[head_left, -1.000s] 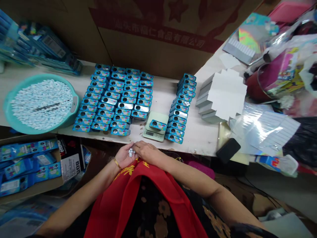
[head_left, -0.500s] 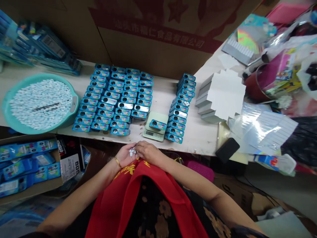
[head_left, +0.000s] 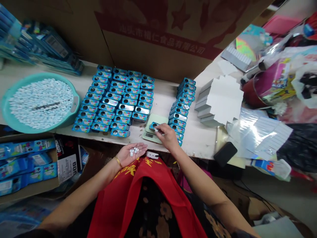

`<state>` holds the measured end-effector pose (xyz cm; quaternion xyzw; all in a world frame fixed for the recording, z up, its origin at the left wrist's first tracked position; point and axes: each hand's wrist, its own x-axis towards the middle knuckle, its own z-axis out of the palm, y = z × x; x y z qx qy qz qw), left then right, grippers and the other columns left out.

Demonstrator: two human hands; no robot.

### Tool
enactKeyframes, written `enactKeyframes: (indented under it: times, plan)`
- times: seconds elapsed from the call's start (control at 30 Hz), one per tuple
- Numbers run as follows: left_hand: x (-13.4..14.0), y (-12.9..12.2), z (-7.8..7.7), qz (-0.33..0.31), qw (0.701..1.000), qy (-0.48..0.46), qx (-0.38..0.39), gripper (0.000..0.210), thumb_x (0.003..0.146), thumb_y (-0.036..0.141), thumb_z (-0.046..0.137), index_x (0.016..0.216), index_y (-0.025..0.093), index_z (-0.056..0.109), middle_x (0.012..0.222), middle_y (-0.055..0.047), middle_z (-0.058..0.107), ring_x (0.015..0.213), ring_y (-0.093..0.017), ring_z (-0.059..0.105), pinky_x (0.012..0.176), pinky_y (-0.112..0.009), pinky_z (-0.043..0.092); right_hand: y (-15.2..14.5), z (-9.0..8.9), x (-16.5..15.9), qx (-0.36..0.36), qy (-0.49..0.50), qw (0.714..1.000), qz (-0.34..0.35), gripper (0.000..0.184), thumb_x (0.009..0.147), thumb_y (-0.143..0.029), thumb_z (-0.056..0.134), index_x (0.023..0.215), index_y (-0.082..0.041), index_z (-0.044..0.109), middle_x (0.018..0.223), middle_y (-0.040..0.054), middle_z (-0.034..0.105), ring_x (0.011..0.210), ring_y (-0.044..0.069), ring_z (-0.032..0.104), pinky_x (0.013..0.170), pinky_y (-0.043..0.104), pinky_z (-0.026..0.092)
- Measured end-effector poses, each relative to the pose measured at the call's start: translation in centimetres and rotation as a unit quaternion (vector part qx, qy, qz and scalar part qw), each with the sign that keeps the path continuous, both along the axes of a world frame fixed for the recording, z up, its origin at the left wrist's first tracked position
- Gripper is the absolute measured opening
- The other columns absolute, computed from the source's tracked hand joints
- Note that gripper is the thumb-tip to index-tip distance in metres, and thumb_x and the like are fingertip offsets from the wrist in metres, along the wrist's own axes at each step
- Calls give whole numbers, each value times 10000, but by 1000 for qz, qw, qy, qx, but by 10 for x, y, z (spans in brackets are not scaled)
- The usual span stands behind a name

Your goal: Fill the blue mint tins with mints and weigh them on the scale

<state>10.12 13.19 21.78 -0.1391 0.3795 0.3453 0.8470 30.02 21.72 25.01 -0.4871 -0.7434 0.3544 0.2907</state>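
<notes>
My left hand [head_left: 128,154] is palm up above my lap, fingers stretched out, with several small white candies [head_left: 134,151] lying in the palm. Over the small kitchen scale [head_left: 149,136], my right hand [head_left: 167,136] pinches a white candy at a blue box [head_left: 153,125] with a dark opening. That box lies on the scale's pan and is partly hidden by my fingers. Rows of like blue boxes [head_left: 106,107] stand left of the scale. Another column of boxes [head_left: 178,117] stands right of it, one with candies on top.
A turquoise basin [head_left: 76,102] full of pale candies sits at the left. White card stacks [head_left: 220,99] and a black phone-like object [head_left: 225,153] lie to the right. A large carton [head_left: 153,39] blocks the back. Below left, an open carton [head_left: 55,185] holds blue packs.
My right hand has left my left palm and reached forward to the box on the scale. My left hand has opened flat, showing the candies. A white device on my lap is now uncovered.
</notes>
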Motion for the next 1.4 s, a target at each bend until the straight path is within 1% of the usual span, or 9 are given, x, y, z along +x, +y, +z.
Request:
enactKeyframes:
  times: [0.17, 0.33, 0.53, 0.73, 0.83, 0.93, 1.13, 1.27, 1.4]
  plan:
    - [0, -2, 0, 9, 1000, 11, -8, 262, 770, 127, 464, 974, 14, 584, 1037, -195, 612, 1054, -265, 522, 882, -342, 426, 14, -8, 1, -13, -12, 998, -52, 139, 706, -153, 561, 831, -165, 621, 760, 20, 558, 598, 100, 525, 607, 234, 450]
    - [-1, -3, 0, 13, 1000, 15, -11, 263, 775, 134, 463, 978, 20, 584, 1039, -190, 612, 1061, -258, 518, 890, -338, 419, 17, -15, 3, -5, -31, 998, -50, 189, 729, -154, 541, 890, -182, 637, 784, 25, 576, 659, 118, 543, 645, 247, 452]
    - [-1, -2, 0, 11, 1000, -2, -5, 267, 781, 133, 446, 988, 30, 579, 1030, -181, 616, 1049, -244, 528, 893, -343, 411, 8, -3, 3, 6, -31, 999, -41, 172, 759, -176, 534, 878, -198, 656, 817, 37, 578, 718, 129, 547, 677, 257, 447]
    - [5, 5, 0, 42, 999, -28, -2, 202, 807, 163, 429, 853, 63, 599, 800, -117, 648, 740, -161, 614, 696, -284, 490, -27, 19, -27, -12, 22, 988, 154, 174, 800, -224, 523, 932, -223, 636, 892, 33, 595, 838, 120, 554, 757, 237, 448]
    - [-1, 3, -1, 28, 999, -7, -23, 185, 803, 171, 440, 761, 72, 591, 685, -100, 610, 573, -119, 565, 424, -179, 415, -15, 12, -9, 13, -14, 999, 50, 194, 814, -266, 504, 966, -221, 616, 926, 50, 593, 897, 151, 540, 806, 290, 435]
    - [-13, -5, -4, 42, 999, 9, -30, 158, 790, 147, 452, 713, 80, 573, 631, -77, 560, 494, -86, 496, 329, -139, 302, 11, -2, 23, 34, -89, 994, -50, 299, 789, -331, 527, 1056, -203, 564, 989, 78, 561, 943, 198, 509, 820, 355, 420]
    - [-32, -21, -12, 79, 994, 52, -54, 132, 787, 131, 453, 744, 84, 569, 666, -80, 557, 508, -80, 488, 350, -140, 326, 22, -20, 30, 26, -224, 974, 37, 536, 711, -372, 595, 1185, -170, 448, 1125, 122, 474, 1010, 258, 445, 828, 403, 393]
    - [-37, -30, -16, 91, 992, 70, -61, 144, 795, 150, 452, 757, 78, 572, 660, -80, 559, 506, -83, 488, 357, -148, 335, 9, -18, 11, 29, -292, 955, 39, 404, 750, -272, 543, 1131, -155, 476, 1040, 109, 504, 944, 240, 447, 800, 366, 402]
    - [-41, -35, -14, 99, 990, 83, -62, 128, 789, 154, 472, 760, 78, 572, 650, -68, 555, 494, -74, 478, 369, -148, 345, -1, -14, -20, 47, -288, 953, 75, 370, 758, -262, 538, 1110, -170, 477, 1002, 90, 516, 918, 223, 439, 772, 330, 418]
